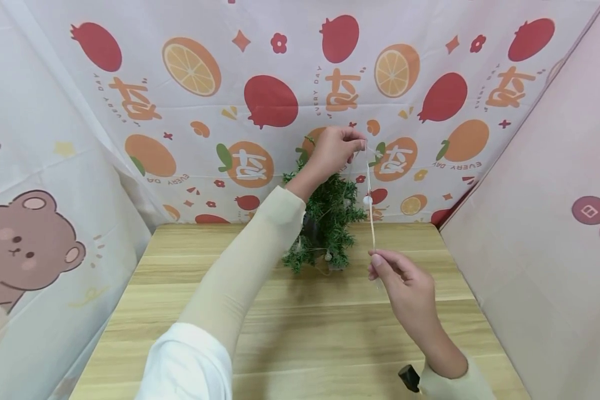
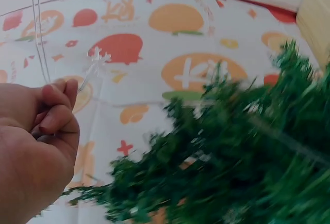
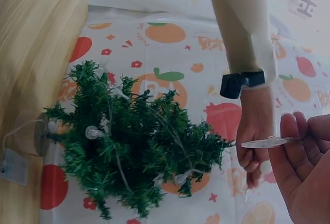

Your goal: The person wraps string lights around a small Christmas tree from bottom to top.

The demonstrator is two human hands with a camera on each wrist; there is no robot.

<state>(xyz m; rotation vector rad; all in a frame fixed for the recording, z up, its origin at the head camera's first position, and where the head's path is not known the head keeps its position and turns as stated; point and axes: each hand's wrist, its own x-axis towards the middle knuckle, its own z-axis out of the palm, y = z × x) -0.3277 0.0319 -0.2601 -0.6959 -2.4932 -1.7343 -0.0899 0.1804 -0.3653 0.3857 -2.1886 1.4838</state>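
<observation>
Right now, in the head view, your left hand (image 1: 332, 153) pinches the upper part of a clear string (image 1: 373, 230) beside the top of the green tree (image 1: 335, 222), and your right hand (image 1: 406, 289) pinches it lower down. The stretch between them runs nearly straight up and down the view, its lower end slanting slightly right, with a white ball (image 1: 367, 200) along it. The tree stands on the wooden table (image 1: 150, 278), before the printed cloth (image 1: 315, 33).

In the left wrist view, a snowflake-shaped piece (image 2: 99, 56) points up and right from your pinched left fingertips; two thin lines rise toward the top edge.

In the right wrist view, the tree appears sideways, base left and tip right. A flat clear piece (image 3: 264, 143) points left from your right fingers, its long axis nearly level.
</observation>
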